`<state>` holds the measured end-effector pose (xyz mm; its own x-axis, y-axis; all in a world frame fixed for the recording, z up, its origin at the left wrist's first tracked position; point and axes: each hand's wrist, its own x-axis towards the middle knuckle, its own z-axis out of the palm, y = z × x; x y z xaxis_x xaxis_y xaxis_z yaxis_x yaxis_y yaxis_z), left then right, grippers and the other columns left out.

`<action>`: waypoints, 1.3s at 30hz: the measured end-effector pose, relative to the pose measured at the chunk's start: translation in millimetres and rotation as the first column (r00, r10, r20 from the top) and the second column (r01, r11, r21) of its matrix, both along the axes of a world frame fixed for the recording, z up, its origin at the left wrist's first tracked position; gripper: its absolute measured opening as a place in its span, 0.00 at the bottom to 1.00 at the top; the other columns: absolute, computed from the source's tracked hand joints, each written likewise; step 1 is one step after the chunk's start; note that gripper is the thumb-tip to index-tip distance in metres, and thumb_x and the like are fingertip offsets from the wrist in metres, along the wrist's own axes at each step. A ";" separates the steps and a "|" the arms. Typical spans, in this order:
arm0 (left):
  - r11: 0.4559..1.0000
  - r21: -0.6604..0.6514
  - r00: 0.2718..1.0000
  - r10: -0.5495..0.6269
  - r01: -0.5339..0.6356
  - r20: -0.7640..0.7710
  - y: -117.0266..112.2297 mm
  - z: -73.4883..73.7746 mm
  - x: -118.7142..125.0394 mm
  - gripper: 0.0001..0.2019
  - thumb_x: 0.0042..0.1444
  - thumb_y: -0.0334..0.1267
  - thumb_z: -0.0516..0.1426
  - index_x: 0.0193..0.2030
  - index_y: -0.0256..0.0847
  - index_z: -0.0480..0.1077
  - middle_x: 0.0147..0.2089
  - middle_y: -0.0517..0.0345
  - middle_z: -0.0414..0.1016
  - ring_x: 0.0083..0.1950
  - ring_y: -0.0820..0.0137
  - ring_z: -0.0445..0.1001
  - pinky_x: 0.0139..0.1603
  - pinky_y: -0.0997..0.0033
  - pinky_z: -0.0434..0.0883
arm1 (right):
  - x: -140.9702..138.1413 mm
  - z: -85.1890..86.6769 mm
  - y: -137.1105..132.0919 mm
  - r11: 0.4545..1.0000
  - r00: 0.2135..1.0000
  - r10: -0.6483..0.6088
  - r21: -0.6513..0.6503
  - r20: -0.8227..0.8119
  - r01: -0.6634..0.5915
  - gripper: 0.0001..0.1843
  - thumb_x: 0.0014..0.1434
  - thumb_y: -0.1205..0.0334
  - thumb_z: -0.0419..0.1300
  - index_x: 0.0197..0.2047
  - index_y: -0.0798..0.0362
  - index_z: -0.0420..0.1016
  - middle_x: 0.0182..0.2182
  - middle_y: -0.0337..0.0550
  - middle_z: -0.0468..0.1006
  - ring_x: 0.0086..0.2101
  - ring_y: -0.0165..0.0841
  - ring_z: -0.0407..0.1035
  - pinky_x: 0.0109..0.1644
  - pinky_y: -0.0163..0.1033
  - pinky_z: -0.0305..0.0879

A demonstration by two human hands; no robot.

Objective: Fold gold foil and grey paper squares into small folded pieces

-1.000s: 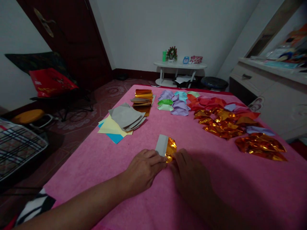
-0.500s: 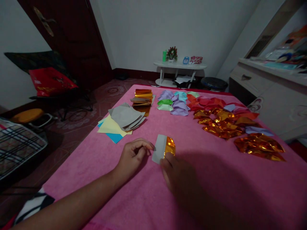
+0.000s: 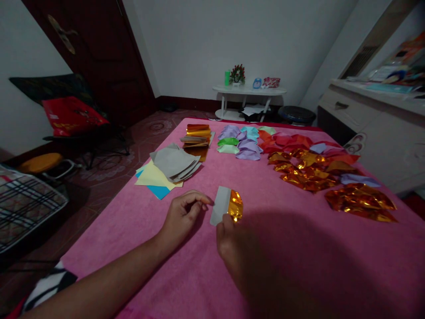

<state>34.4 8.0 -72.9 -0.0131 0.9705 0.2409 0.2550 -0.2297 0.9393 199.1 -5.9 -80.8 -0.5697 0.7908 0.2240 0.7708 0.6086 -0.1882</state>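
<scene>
A half-folded sheet of gold foil paper [image 3: 227, 205], its grey back showing on the left side, lies on the pink tablecloth [image 3: 186, 274]. My right hand [image 3: 232, 250], dark in shadow, presses on the sheet's near edge with a fingertip. My left hand [image 3: 184, 215] rests on the cloth just left of the sheet, fingers curled, thumb and forefinger pinched together near the paper's left edge; I cannot make out anything between them.
A stack of grey, yellow and blue sheets [image 3: 168, 170] and a gold foil stack [image 3: 197, 135] lie at the left. Folded pastel pieces [image 3: 241, 141], red pieces [image 3: 288, 141] and gold foil pieces [image 3: 332, 177] cover the far and right side. A white cabinet [image 3: 381, 133] stands right.
My left hand lifted off the sheet and drew back left, curling its fingers. My right hand slid along the near edge toward the left. The sheet turned slightly.
</scene>
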 end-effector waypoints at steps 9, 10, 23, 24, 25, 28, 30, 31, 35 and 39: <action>0.990 0.142 0.981 0.040 -0.013 -0.188 5.2 -1.0 -3.6 0.15 0.57 0.30 0.52 0.51 0.40 0.69 0.52 0.49 0.70 0.55 0.63 0.67 0.57 0.56 0.65 | 54.4 23.3 27.1 0.952 0.948 0.307 -0.018 0.086 -0.306 0.08 0.56 0.74 0.54 0.30 0.54 0.71 0.27 0.40 0.72 0.22 0.26 0.62 0.23 0.33 0.46; 0.987 0.155 0.974 0.003 0.033 -0.227 5.3 -0.3 -3.2 0.17 0.57 0.29 0.52 0.54 0.41 0.68 0.55 0.48 0.69 0.57 0.62 0.65 0.59 0.54 0.64 | 63.7 23.0 31.0 0.941 0.940 0.337 -0.006 0.044 -0.337 0.09 0.58 0.72 0.53 0.29 0.54 0.71 0.27 0.40 0.72 0.22 0.26 0.61 0.23 0.33 0.48; 0.905 0.254 0.808 -0.145 0.342 -0.572 8.7 -0.5 5.6 0.29 0.54 0.24 0.48 0.63 0.45 0.58 0.62 0.49 0.63 0.61 0.63 0.62 0.60 0.54 0.63 | 119.8 7.0 61.4 0.946 0.929 0.291 -0.078 -0.230 -0.316 0.13 0.63 0.69 0.50 0.41 0.53 0.76 0.36 0.46 0.75 0.34 0.29 0.69 0.37 0.33 0.65; 0.903 0.244 0.796 -0.152 0.353 -0.586 10.7 0.0 6.3 0.30 0.53 0.23 0.49 0.64 0.44 0.56 0.63 0.49 0.62 0.63 0.63 0.61 0.61 0.54 0.62 | 120.2 7.1 63.5 0.947 0.930 0.285 -0.085 -0.233 -0.311 0.13 0.64 0.69 0.49 0.41 0.53 0.76 0.35 0.45 0.74 0.34 0.29 0.69 0.37 0.33 0.65; 0.900 0.232 0.787 -0.169 0.368 -0.593 13.2 0.4 7.1 0.32 0.52 0.23 0.49 0.65 0.44 0.55 0.64 0.49 0.61 0.63 0.63 0.61 0.61 0.55 0.62 | 120.5 7.3 65.4 0.948 0.931 0.276 -0.091 -0.238 -0.304 0.13 0.63 0.69 0.49 0.41 0.53 0.76 0.35 0.45 0.74 0.34 0.29 0.69 0.37 0.33 0.65; 0.894 0.177 0.770 -0.236 0.411 -0.593 22.2 0.9 10.2 0.34 0.51 0.24 0.51 0.66 0.41 0.50 0.60 0.48 0.67 0.59 0.63 0.66 0.58 0.56 0.65 | 120.3 8.2 69.2 0.952 0.923 0.264 -0.077 -0.281 -0.295 0.12 0.63 0.70 0.50 0.40 0.52 0.75 0.38 0.46 0.74 0.38 0.30 0.69 0.41 0.36 0.66; 0.888 0.141 0.745 -0.270 0.437 -0.611 29.1 1.3 11.5 0.33 0.52 0.26 0.52 0.66 0.41 0.52 0.55 0.49 0.71 0.54 0.63 0.70 0.55 0.57 0.67 | 120.0 9.0 69.5 0.950 0.908 0.273 -0.057 -0.319 -0.306 0.12 0.62 0.71 0.50 0.40 0.51 0.74 0.42 0.46 0.75 0.43 0.32 0.69 0.47 0.38 0.66; 0.879 0.130 0.724 -0.285 0.458 -0.629 32.6 1.8 11.8 0.30 0.53 0.27 0.53 0.64 0.41 0.55 0.53 0.49 0.73 0.52 0.63 0.70 0.54 0.58 0.67 | 120.1 9.5 68.9 0.948 0.902 0.276 -0.058 -0.333 -0.312 0.12 0.62 0.72 0.51 0.41 0.51 0.74 0.44 0.46 0.75 0.45 0.32 0.69 0.49 0.40 0.65; 0.814 0.131 0.641 -0.334 0.566 -0.691 44.6 3.8 12.1 0.14 0.60 0.33 0.52 0.51 0.39 0.70 0.49 0.49 0.74 0.50 0.65 0.71 0.52 0.62 0.68 | 121.1 10.9 64.9 0.947 0.905 0.257 -0.097 -0.337 -0.306 0.13 0.56 0.72 0.57 0.45 0.50 0.72 0.45 0.46 0.75 0.46 0.36 0.68 0.50 0.44 0.66; 0.801 0.152 0.637 -0.328 0.579 -0.698 50.8 2.9 14.2 0.12 0.61 0.35 0.52 0.49 0.38 0.72 0.47 0.48 0.74 0.48 0.65 0.71 0.51 0.64 0.69 | 118.1 11.3 62.8 0.955 0.916 0.239 -0.090 -0.323 -0.281 0.16 0.52 0.69 0.62 0.46 0.50 0.72 0.45 0.46 0.74 0.46 0.38 0.68 0.50 0.44 0.65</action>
<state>48.6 58.9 -70.0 0.6762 0.6611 0.3251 0.5074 -0.7379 0.4450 317.2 56.9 -69.5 -0.6800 0.6580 0.3235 0.4806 0.7332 -0.4811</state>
